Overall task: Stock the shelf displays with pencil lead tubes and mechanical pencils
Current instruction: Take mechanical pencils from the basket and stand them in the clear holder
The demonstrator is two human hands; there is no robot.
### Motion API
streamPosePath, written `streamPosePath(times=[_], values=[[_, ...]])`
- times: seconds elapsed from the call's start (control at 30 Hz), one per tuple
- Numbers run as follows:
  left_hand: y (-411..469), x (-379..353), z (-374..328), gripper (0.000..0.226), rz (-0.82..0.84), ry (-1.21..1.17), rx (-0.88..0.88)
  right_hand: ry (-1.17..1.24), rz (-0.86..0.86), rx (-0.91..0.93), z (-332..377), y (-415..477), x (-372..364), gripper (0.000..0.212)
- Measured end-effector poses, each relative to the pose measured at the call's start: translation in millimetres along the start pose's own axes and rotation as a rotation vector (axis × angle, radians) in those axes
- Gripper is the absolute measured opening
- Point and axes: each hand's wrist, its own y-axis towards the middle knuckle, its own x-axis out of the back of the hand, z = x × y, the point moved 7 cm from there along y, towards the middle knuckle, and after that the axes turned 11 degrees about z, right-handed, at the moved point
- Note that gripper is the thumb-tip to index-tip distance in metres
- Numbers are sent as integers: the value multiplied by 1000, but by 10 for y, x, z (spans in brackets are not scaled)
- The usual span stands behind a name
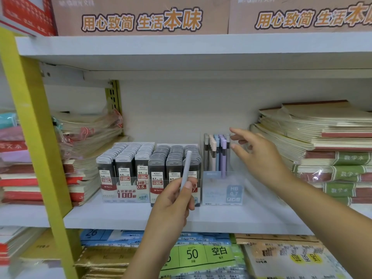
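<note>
Lower front of 0.7 lead tube display (175, 158) hidden by left hand (173, 200). Walls of clear pencil display (221, 188) hard to make out. Pale mechanical pencil (186, 168) pinched at lower end by left thumb and fingers, held near upright before lead tubes. Right hand (255, 156) raised beside stocked pencils (216, 152), fingers spread straight, nothing gripped. Displays set on white shelf (120, 216).

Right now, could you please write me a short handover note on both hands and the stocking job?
Left hand grips a pale mechanical pencil upright, in front of the 0.7 lead tube box.
Right hand open, reaching to the clear pencil display.
Done: 0.5 lead tube box and 0.7 box look full; display partly filled.
To do: put the held pencil in the display.
</note>
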Motion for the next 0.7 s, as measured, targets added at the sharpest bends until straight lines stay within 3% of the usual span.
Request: streamPosePath(times=[0.13,0.23,0.4,0.5,0.6,0.7], values=[[8,-6,-1,23,4,-19,1,-123,16,11,-33,48,-29,49],[0,0,-9,23,1,-22,-1,-223,47,8,-77,43,-92,41],[-12,-27,-28,24,28,-45,-4,-198,2,-34,61,-24,-4,34],[-25,-111,-90,26,72,-54,-19,35,-6,2,362,-257,23,27],[-54,-223,-127,26,116,-15,-16,548,186,-12,650,-472,-145,28],[-95,-378,-139,24,173,67,25,685,244,-8,803,-553,-174,27]])
